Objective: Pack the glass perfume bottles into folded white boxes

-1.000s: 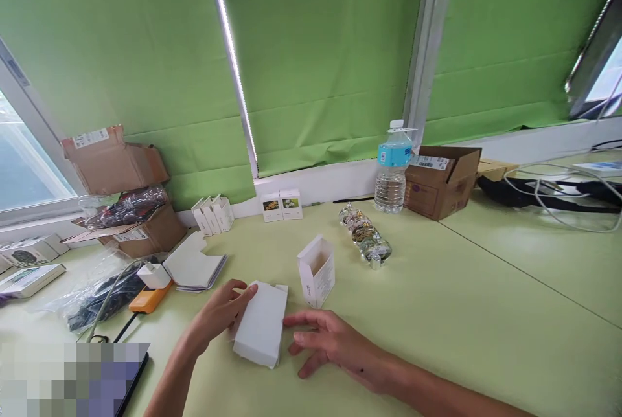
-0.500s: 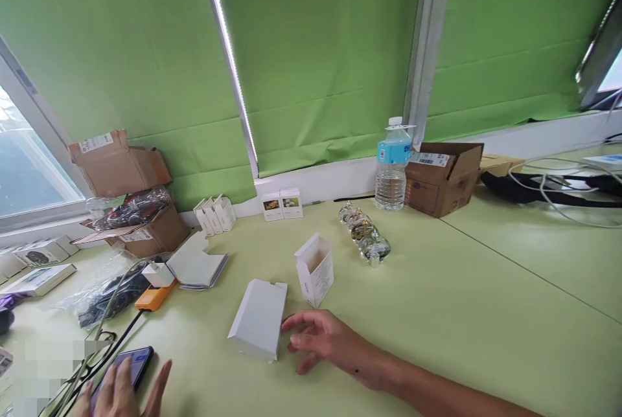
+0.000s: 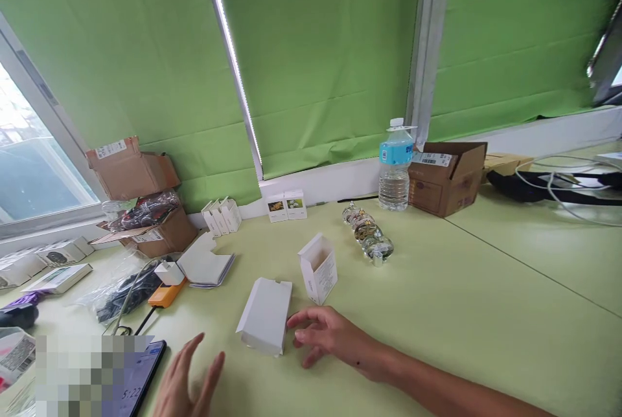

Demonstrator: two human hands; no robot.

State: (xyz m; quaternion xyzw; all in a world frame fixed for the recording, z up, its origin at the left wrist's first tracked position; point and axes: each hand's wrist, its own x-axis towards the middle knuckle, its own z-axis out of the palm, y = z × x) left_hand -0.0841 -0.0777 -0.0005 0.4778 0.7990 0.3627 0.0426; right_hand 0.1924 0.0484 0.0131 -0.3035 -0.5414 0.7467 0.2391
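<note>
My right hand (image 3: 321, 336) rests by the right edge of a white carton (image 3: 266, 316) that lies on the table. Its fingers are loosely curled and apart, with nothing in them. I see my left hand (image 3: 187, 381) at the bottom, fingers spread and empty, just right of a phone (image 3: 140, 378) with a lit screen. Behind the lying carton stands a small white box (image 3: 318, 269) with its top open. Several small glass bottles (image 3: 378, 248) with ornate caps stand in a row farther back.
A water bottle (image 3: 394, 174) and an open cardboard box (image 3: 444, 180) stand by the wall. Small picture boxes (image 3: 286, 207) and upright white cartons (image 3: 221, 217) are at the back. Folded white card (image 3: 207, 261), an orange power strip (image 3: 166, 293) and cardboard boxes (image 3: 165, 232) sit left.
My left hand has lifted off the phone and moved right, over the table. My right hand stays beside the lying carton. The view has shifted slightly left.
</note>
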